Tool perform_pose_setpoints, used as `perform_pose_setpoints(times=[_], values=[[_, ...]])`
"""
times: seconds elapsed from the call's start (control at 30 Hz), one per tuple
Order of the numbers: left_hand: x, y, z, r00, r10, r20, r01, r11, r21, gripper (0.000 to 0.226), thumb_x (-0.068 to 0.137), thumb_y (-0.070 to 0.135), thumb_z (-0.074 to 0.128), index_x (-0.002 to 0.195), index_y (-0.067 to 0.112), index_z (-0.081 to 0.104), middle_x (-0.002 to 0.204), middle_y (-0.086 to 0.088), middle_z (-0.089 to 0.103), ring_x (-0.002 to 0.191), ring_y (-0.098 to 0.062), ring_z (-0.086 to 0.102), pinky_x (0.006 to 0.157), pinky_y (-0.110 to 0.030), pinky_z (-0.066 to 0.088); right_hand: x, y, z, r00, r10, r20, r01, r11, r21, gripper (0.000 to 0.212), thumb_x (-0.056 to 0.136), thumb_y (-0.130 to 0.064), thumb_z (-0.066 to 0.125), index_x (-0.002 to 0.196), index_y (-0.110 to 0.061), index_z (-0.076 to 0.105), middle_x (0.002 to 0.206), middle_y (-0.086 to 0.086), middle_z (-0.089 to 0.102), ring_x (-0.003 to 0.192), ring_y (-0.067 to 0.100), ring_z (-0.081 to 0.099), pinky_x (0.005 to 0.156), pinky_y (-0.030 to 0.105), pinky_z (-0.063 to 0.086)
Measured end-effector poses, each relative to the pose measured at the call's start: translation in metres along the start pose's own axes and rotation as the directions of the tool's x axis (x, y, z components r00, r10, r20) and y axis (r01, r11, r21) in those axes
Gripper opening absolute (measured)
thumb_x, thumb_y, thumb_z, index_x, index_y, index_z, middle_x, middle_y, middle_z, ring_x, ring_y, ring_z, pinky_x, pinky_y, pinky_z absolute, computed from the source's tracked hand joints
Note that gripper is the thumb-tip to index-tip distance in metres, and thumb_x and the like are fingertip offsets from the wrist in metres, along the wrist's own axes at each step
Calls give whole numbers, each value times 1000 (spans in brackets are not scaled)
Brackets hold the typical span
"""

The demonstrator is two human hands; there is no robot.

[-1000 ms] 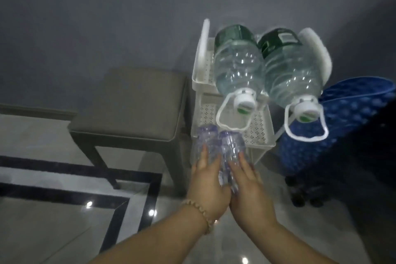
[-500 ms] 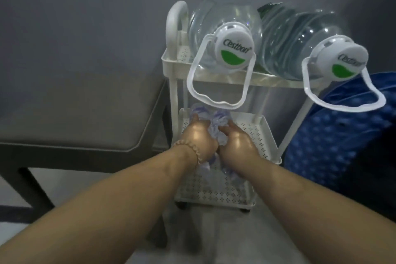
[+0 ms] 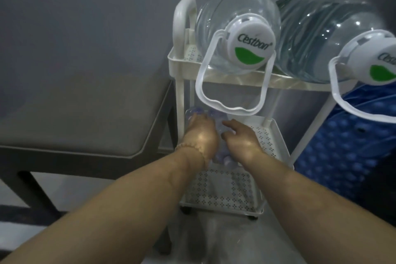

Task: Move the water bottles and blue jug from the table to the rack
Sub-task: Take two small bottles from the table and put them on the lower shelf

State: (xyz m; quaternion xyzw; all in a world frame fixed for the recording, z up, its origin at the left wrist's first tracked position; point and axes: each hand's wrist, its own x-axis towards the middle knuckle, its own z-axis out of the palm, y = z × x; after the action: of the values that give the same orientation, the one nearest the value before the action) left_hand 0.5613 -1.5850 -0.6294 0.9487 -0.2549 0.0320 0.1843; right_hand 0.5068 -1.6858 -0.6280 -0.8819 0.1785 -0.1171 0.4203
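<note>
On middle shelf [image 3: 270, 135] of rack [image 3: 183, 19], near left rear corner: small clear bottles [image 3: 216, 115] lying on sides, bunched, caps toward front edge. Left hand [image 3: 201, 139] curled over them, gripping. Right hand [image 3: 242, 141] loose, fingers spread, touching their right side. Likely light, thin-walled, crushable, slick, apt to roll on perforated tray; best taken round mid-body, both together. Top shelf: big water jugs [image 3: 235, 28] on sides, loop handles overhanging front edge. Grey stool [image 3: 85, 103] left of rack. Blue dimpled thing [image 3: 353, 146] right, nature unclear.
</note>
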Motion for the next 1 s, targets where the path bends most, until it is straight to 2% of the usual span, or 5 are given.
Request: perform_pose_setpoints(times=[0.13, 0.23, 0.4, 0.8, 1.0], values=[[-20, 0, 2, 990, 117, -80, -117, 993, 10, 35, 88, 18, 51, 121, 7, 58, 130, -13, 53, 124, -29, 46, 104, -37, 34, -32, 26, 16, 935, -295, 196, 346, 878, -331, 57, 86, -22, 60, 141, -19, 44, 151, 17, 31, 135, 34, 32, 109, 36, 29], [-42, -2, 7, 993, 106, 58, -116, 968, 220, 60, 90, 32, 44, 142, 5, 35, 151, -17, 28, 140, -33, 24, 114, -44, 23, -36, 42, 26, 934, -301, 192, 357, 788, -501, 77, 88, -34, 58, 151, -25, 15, 159, 12, 4, 142, 31, 16, 115, 41, 20], [-44, -2, 10, 981, 156, 112, -190, 865, 464, 67, 98, 31, 39, 149, 0, 7, 157, -23, 3, 143, -42, 4, 115, -50, 13, -34, 42, 38, 943, -315, 108, 315, 738, -597, 78, 92, -22, 55, 151, -24, 4, 159, 12, 4, 139, 34, 23, 112, 48, 26], [-47, -5, 23, 968, 246, 47, -244, 886, 394, 71, 96, 24, 50, 150, 7, 7, 158, -17, 6, 143, -37, 7, 116, -47, 10, -39, 45, 35, 954, -268, 133, 275, 615, -739, 70, 98, -26, 39, 150, -12, -6, 159, 14, -4, 141, 36, 16, 114, 52, 19], [-52, -15, 27, 902, 413, -126, -381, 898, 220, 54, 87, 10, 59, 137, 1, 44, 144, -21, 42, 131, -38, 41, 106, -51, 34, -46, 40, 34, 909, -385, 159, 342, 472, -813, 63, 90, -10, 48, 146, 3, 23, 154, 24, 18, 141, 34, 23, 112, 46, 26]])
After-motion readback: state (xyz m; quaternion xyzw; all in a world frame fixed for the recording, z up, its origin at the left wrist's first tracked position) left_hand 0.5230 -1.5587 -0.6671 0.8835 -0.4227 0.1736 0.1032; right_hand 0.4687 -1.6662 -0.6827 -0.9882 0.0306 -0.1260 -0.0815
